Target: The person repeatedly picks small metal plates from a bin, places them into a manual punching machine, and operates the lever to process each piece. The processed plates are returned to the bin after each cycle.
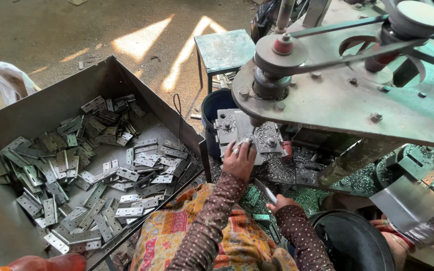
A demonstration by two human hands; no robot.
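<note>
Left hand [239, 159], centre of frame: fingers closed on a small metal piece [247, 142], pressed onto the drill table [242, 131] directly under the spindle [255, 122]. Right hand [279, 202], lower centre, nearer the body: gripping a lever handle [266, 191]. Metal tray [51, 108], left of frame: heaped with flat hinges [101, 170]. Black bucket [350, 241], lower right: contents not visible.

The left grip [239, 159] rests on the drill's work plate [229, 131], under the spindle [256, 122]. The bin [51, 108] of hinges [96, 170] lies to its left, the right grip [280, 203] nearer the body, a bucket [355, 241] right of that.
</note>
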